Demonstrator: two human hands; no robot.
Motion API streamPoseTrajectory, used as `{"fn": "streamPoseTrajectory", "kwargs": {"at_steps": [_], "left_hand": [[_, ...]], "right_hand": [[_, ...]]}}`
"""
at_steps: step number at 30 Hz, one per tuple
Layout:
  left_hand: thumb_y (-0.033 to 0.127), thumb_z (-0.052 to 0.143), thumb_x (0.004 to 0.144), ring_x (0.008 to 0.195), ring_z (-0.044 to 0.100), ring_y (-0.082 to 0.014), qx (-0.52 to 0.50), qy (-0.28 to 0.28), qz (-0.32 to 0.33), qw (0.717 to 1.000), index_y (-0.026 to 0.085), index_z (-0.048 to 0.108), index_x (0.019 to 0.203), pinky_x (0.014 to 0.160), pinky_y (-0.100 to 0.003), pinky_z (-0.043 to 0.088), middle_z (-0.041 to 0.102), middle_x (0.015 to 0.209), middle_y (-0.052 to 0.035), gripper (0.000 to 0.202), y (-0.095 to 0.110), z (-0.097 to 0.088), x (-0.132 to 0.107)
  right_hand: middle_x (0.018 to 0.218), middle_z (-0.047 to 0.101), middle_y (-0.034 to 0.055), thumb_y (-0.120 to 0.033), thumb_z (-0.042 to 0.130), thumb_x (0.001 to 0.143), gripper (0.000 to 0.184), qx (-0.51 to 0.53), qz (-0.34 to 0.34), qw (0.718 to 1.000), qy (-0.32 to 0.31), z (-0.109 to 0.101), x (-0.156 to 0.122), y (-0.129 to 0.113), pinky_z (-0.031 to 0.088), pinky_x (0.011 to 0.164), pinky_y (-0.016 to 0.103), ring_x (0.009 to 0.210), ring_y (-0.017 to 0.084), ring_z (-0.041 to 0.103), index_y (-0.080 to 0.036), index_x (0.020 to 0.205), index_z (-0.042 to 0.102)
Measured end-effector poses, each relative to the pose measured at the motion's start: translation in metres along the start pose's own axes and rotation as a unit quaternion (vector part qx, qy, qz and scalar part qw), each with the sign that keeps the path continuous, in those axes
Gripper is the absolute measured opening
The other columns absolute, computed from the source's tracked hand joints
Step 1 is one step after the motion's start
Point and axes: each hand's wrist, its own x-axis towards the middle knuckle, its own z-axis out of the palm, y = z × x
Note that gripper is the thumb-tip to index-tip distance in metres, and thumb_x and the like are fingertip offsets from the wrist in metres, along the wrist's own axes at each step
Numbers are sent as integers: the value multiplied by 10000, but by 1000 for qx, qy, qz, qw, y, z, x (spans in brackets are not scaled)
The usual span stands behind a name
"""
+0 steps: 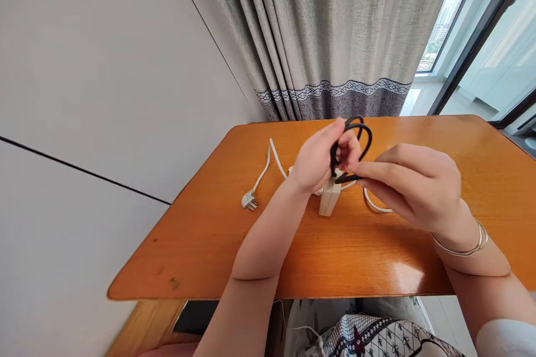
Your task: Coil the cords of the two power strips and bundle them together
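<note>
My left hand (320, 159) is raised over the middle of the orange wooden table (209, 234), its fingers closed on a looped black cable (363, 135). From the right, my right hand (412, 181) pinches the lower strand of the same cable with thumb and fingers. Just below both hands a white power strip (329, 199) stands on the table. Its white cord (268, 162) trails left to a white plug (249, 201) lying flat.
A grey curtain (326, 33) hangs behind the table's far edge, with a window (481, 39) at the right. A plain wall (104, 95) runs along the left side. A patterned cloth (377, 337) shows below the near table edge.
</note>
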Motion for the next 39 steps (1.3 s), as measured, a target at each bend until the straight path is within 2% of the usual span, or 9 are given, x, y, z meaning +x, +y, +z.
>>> {"fn": "streamPoseTrajectory", "kwargs": {"at_steps": [4, 8, 13, 17, 22, 31, 36, 39], "left_hand": [[563, 467, 982, 413, 536, -107, 41, -50, -39, 997, 186, 494, 657, 409, -206, 400, 574, 508, 6, 499, -16, 4, 2], [613, 442, 973, 347, 483, -90, 18, -85, -75, 993, 189, 450, 663, 354, -190, 349, 555, 487, 14, 526, -19, 0, 4], [579, 384, 1011, 292, 297, -34, -65, -42, -82, 994, 191, 395, 673, 314, -141, 232, 425, 442, 70, 515, -12, 1, 8], [553, 384, 1024, 289, 228, -23, -98, -27, -95, 990, 185, 404, 679, 306, -133, 186, 372, 439, 86, 505, -9, 3, 8], [545, 384, 1026, 285, 209, -30, -103, -29, -109, 988, 181, 438, 692, 301, -139, 163, 326, 425, 94, 497, -8, 1, 11], [538, 374, 1032, 283, 228, -40, -89, -51, -125, 987, 182, 448, 698, 317, -152, 193, 266, 411, 105, 493, -6, -3, 10], [515, 384, 1037, 290, 175, -31, -91, -13, -99, 991, 186, 410, 675, 320, -142, 174, 218, 414, 113, 490, -6, -1, 11], [501, 371, 1044, 302, 163, -36, -107, 30, -52, 992, 192, 384, 664, 319, -148, 173, 203, 423, 110, 490, 1, -2, 9]], "right_hand": [[858, 637, 42, -316, 592, 975, 187, 5, 77, 995, 61, 9, 1, 19, 524, 666, 298, 744, 152, 607, -274, 1048, 759], [923, 636, 58, -374, 584, 970, 236, 21, 126, 988, 89, 22, 0, 42, 548, 720, 352, 827, 187, 628, -272, 1075, 768], [999, 686, 70, -348, 482, 1018, 321, 51, 146, 987, 53, 31, -1, 54, 539, 821, 346, 905, 186, 649, -253, 1184, 740], [1009, 683, 76, -335, 391, 1047, 404, 39, 147, 988, -17, 35, -2, 56, 522, 823, 322, 899, 180, 636, -231, 1333, 657], [995, 629, 74, -327, 337, 1060, 437, -6, 165, 984, -71, 39, -3, 60, 504, 738, 282, 823, 161, 599, -226, 1399, 593], [782, 620, 28, -355, 328, 1064, 447, 50, 145, 987, -47, 42, -5, 66, 475, 698, 269, 694, 146, 578, -221, 1359, 636], [857, 708, 60, -384, 296, 1061, 482, 66, 179, 979, -65, 45, -5, 70, 490, 757, 303, 761, 175, 641, -203, 1361, 626], [903, 736, 75, -381, 285, 1064, 497, 82, 213, 966, -122, 46, -5, 75, 494, 784, 319, 799, 195, 675, -177, 1442, 535]]}}
